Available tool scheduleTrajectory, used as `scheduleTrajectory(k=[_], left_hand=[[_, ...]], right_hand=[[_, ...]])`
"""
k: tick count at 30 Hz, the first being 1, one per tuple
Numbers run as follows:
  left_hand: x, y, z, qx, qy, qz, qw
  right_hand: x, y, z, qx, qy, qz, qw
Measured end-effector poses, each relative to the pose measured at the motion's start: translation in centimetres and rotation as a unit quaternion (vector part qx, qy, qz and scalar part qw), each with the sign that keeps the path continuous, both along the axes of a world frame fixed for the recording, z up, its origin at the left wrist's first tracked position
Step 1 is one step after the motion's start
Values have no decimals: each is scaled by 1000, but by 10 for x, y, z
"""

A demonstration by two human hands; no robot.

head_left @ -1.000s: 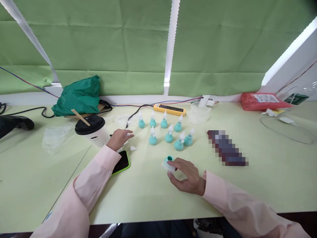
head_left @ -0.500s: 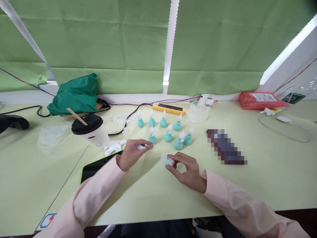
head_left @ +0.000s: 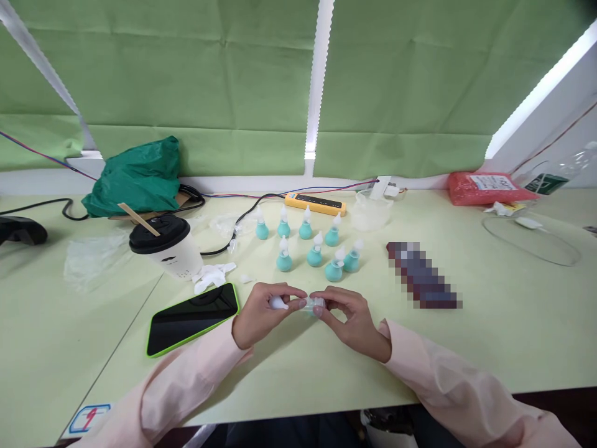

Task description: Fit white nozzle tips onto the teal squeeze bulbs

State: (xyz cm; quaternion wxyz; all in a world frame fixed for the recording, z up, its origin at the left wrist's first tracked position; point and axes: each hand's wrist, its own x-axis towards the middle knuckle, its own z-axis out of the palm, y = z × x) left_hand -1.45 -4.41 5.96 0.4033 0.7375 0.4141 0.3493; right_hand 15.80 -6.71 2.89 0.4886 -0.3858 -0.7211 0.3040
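Observation:
My left hand (head_left: 267, 311) is closed around a white translucent nozzle tip (head_left: 278, 303) tucked in its curled fingers. Its thumb and forefinger meet the left end of a clear plastic collar (head_left: 315, 302). From the other side my right hand (head_left: 351, 314) pinches that collar between thumb and fingers. A bit of teal shows just under the collar; most of it is hidden by the fingers. Beyond the hands stand several teal bulb nasal aspirators with clear nozzles, among them a front one (head_left: 334, 270) and a left one (head_left: 284, 261).
A green-edged phone (head_left: 193, 318), crumpled tissue (head_left: 213, 277) and lidded paper cup (head_left: 170, 255) lie to the left. Behind are a yellow power strip (head_left: 315, 204) and a clear plastic bag (head_left: 372, 211). A pixelated dark object (head_left: 422, 277) is at right.
My left hand has come down and right, with the nozzle tip in it, until its fingertips reach the collar. My right hand has hardly moved. A small clear piece now shows near the tissue.

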Motion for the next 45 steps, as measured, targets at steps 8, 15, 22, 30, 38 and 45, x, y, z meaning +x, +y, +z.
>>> scheduleTrajectory(k=[8,15,22,30,38,45], left_hand=[[-2,4,-12,318,84,-38,943],[-3,7,-13,465,118,-71,875],[1,0,-14,301,52,-34,952],[-1,6,-15,483,116,-75,865],[2,4,-23,565,190,-46,802],[5,1,-26,407,92,-11,909]], right_hand=[[1,2,1,-49,46,10,998],[1,3,2,-77,64,24,995],[1,3,2,-78,65,31,994],[0,1,4,-85,81,24,993],[-2,1,0,-141,138,50,979],[-1,1,5,-152,134,50,978]])
